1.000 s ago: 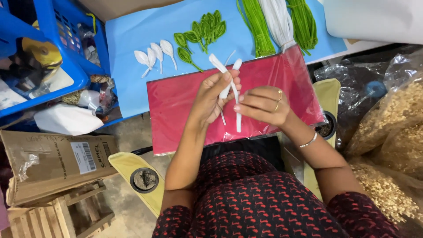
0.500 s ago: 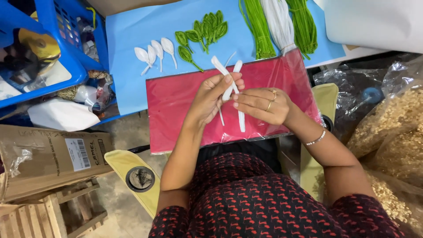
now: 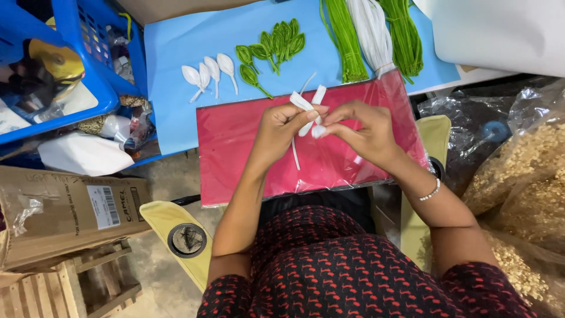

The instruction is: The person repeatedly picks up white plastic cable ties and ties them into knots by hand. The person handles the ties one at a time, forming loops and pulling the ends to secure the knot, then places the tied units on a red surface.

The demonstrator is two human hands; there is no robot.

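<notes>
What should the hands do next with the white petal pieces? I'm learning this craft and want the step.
Probably lay the finished white petal beside the three white petals on the blue sheet. Left hand and right hand pinch it together above the red board, its thin stem hanging below.

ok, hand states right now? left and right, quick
Left hand: closed, pinching the white strips above the red sheet.
Right hand: closed, fingertips on the same white strips.
</notes>
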